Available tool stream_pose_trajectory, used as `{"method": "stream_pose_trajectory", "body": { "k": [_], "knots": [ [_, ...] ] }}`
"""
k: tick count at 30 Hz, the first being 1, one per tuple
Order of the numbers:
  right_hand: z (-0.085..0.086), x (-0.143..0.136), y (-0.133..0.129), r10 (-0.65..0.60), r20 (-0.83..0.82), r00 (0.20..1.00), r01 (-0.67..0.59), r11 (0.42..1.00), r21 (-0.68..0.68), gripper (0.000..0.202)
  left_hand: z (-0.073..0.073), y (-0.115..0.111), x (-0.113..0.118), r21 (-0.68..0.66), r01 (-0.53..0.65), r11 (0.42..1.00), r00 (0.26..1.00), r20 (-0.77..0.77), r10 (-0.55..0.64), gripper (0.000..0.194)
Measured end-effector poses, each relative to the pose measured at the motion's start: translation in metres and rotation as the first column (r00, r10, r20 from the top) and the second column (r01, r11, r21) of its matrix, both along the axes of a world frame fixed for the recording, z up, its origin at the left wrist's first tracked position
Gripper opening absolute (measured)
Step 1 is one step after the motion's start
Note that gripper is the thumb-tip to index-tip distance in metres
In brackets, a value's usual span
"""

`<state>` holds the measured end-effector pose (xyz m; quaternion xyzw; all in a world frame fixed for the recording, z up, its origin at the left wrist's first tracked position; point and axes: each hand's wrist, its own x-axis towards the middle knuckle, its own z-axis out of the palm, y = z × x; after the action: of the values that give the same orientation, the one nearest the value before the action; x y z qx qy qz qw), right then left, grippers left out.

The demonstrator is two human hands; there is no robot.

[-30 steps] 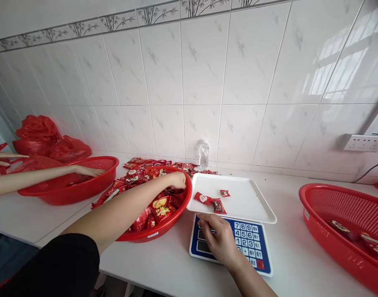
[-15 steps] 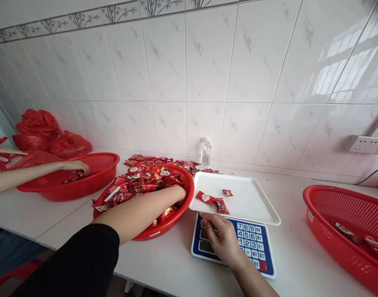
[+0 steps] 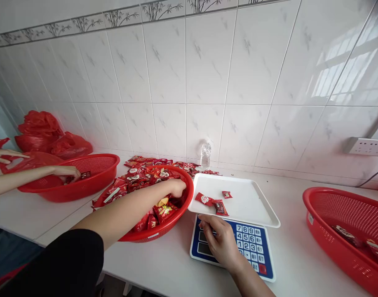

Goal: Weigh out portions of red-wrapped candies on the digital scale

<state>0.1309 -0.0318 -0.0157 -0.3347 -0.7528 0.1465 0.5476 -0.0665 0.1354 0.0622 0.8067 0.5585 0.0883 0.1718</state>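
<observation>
1. At centre, the left hand (image 3: 178, 187) dips among snack packets (image 3: 165, 211) in a red basket (image 3: 189, 194); its grip is hidden, so I cannot tell.
2. At lower right of centre, the right hand (image 3: 219, 239) curls narrow over a scale (image 3: 247, 239), its hold unclear.
3. Just above, three packets (image 3: 220, 207) lie on a white tray (image 3: 250, 202).
</observation>
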Motion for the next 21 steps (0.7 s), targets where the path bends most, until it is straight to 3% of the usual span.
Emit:
{"method": "stream_pose_trajectory", "body": {
  "k": [4, 8, 11, 14, 18, 21],
  "knots": [
    [0.0, 0.0, -0.001, 0.01, 0.001, 1.0, -0.01, 1.0, 0.005, 0.024, 0.042, 0.0, -0.009, -0.138, 0.055, 0.989, 0.994, -0.081, -0.067, 0.021],
    [0.002, 0.0, -0.003, 0.014, -0.001, 1.0, -0.014, 1.0, 0.016, 0.024, 0.069, -0.005, 0.001, -0.075, -0.047, 0.996, 0.995, 0.081, 0.053, 0.018],
    [0.002, 0.001, -0.003, 0.012, -0.006, 1.0, -0.012, 1.0, 0.017, 0.024, 0.069, -0.011, 0.02, -0.073, -0.041, 0.997, 0.964, 0.258, 0.058, 0.022],
    [0.001, 0.001, -0.002, 0.002, -0.011, 1.0, -0.002, 1.0, 0.018, 0.024, 0.057, -0.016, 0.041, -0.064, 0.008, 0.998, 0.921, 0.389, 0.017, 0.028],
    [0.001, 0.001, -0.001, -0.013, 0.005, 1.0, 0.013, 1.0, 0.013, 0.024, 0.044, -0.018, 0.062, -0.074, 0.121, 0.99, 0.93, 0.356, -0.087, 0.033],
    [0.001, 0.0, -0.001, -0.015, 0.005, 1.0, 0.015, 1.0, 0.004, 0.023, 0.043, -0.018, 0.065, -0.112, 0.173, 0.978, 0.938, 0.321, -0.13, 0.031]
  ]
}}
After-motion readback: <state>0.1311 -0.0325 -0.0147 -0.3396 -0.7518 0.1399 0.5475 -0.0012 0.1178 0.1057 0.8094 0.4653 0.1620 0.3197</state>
